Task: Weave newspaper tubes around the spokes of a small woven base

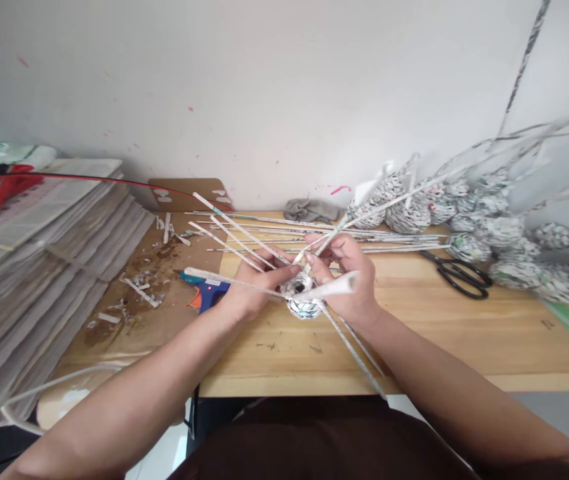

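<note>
A small round woven paper basket (304,308) is held between my hands over the front middle of the wooden table. Rolled paper tubes stick out from its rim on several sides. Wrapped round its left side, my left hand (259,283) presses its thumb near the rim. With thumb and fingers, my right hand (347,273) pinches a paper tube (333,233) that slants up to the right from the rim. One wide-ended white tube (339,285) crosses in front of my right hand. The basket's far side is hidden by my fingers.
Long paper tubes (389,235) lie behind my hands. At right are black scissors (464,277) and several woven paper pieces (504,230). A blue glue gun (209,290) lies beside my left hand, near paper scraps (139,293). Stacked newspapers (79,233) stand at left.
</note>
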{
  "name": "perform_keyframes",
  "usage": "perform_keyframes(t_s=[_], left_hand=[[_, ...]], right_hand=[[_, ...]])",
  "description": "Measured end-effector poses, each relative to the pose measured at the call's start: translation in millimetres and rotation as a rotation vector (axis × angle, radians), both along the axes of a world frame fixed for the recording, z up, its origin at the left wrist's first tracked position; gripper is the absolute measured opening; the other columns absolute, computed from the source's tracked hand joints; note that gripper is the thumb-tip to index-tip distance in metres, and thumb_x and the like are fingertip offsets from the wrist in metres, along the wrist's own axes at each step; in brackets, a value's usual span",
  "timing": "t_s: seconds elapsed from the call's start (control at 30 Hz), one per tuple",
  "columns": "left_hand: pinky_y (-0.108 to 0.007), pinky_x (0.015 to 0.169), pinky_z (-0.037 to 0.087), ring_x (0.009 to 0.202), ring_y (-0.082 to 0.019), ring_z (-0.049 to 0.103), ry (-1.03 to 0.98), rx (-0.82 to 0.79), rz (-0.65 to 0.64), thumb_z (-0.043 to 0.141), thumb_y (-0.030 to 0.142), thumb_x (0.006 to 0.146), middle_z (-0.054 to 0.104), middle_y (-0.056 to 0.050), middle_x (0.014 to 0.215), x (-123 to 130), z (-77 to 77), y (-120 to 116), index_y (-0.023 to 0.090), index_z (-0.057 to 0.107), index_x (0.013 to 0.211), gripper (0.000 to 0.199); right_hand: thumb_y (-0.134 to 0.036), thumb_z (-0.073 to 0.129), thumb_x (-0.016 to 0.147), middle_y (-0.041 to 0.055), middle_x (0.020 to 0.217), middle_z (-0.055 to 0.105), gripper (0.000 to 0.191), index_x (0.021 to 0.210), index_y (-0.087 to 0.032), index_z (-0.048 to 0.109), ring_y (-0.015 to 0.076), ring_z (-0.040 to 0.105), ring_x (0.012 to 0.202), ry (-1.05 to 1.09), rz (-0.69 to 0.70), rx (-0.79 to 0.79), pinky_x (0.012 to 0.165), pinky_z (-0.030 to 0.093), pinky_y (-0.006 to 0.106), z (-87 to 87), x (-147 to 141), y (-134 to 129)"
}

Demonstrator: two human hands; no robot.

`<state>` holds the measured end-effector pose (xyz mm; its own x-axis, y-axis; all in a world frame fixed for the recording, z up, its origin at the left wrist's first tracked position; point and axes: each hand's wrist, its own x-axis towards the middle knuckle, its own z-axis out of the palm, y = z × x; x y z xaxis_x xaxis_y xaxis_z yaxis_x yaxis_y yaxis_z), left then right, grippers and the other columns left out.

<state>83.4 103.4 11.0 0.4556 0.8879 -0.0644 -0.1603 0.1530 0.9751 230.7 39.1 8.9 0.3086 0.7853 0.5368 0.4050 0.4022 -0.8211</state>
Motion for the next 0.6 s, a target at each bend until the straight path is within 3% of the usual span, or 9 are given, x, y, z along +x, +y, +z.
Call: perform_keyframes(t_s=[0.1, 0.23, 0.43, 0.6], left_hand=[[-0.028, 0.064, 0.050, 0.064, -0.015, 0.064, -0.053, 0.023, 0.000, 0.088, 0.026, 0.062, 0.072, -0.002, 0.071, 0.6, 0.1, -1.4, 0.015, 0.070, 0.075, 0.025], [-0.027, 0.068, 0.051, 0.067, -0.014, 0.066, -0.007, 0.218, 0.035, 0.085, 0.026, 0.069, 0.074, -0.003, 0.074, -0.3, 1.2, -2.0, 0.016, 0.072, 0.073, 0.017], [-0.027, 0.068, 0.053, 0.070, -0.016, 0.068, 0.111, 0.343, -0.030, 0.079, 0.027, 0.077, 0.077, -0.006, 0.080, -1.9, -0.6, -1.9, 0.014, 0.076, 0.079, 0.013], [-0.026, 0.069, 0.053, 0.072, -0.017, 0.069, 0.175, 0.465, -0.063, 0.074, 0.023, 0.080, 0.077, -0.007, 0.081, -4.6, -3.3, -0.7, 0.014, 0.075, 0.080, 0.009]], right_hand=[[-0.030, 0.070, 0.087, 0.0068, 0.111, 0.072, 0.015, 0.097, -0.024, 0.060, 0.0182, 0.069, 0.084, 0.171, 0.101, 0.025, 0.079, 0.056, 0.033, 2.8, -0.1, 0.9], [-0.041, 0.074, 0.083, 0.0025, 0.086, 0.073, 0.023, 0.089, -0.022, 0.062, 0.0159, 0.067, 0.069, 0.409, 0.174, -0.093, 0.069, 0.057, 0.031, 4.7, 4.7, 7.6], [-0.042, 0.077, 0.080, -0.0017, 0.062, 0.061, 0.026, 0.075, -0.018, 0.067, 0.0119, 0.055, 0.056, 0.218, 0.131, -0.211, 0.053, 0.045, 0.024, 6.0, 14.1, 11.8], [-0.046, 0.085, 0.068, -0.0025, 0.057, 0.061, 0.035, 0.072, -0.018, 0.064, 0.0106, 0.052, 0.048, 0.423, 0.222, -0.332, 0.046, 0.041, 0.023, 7.9, 15.4, 14.8]])
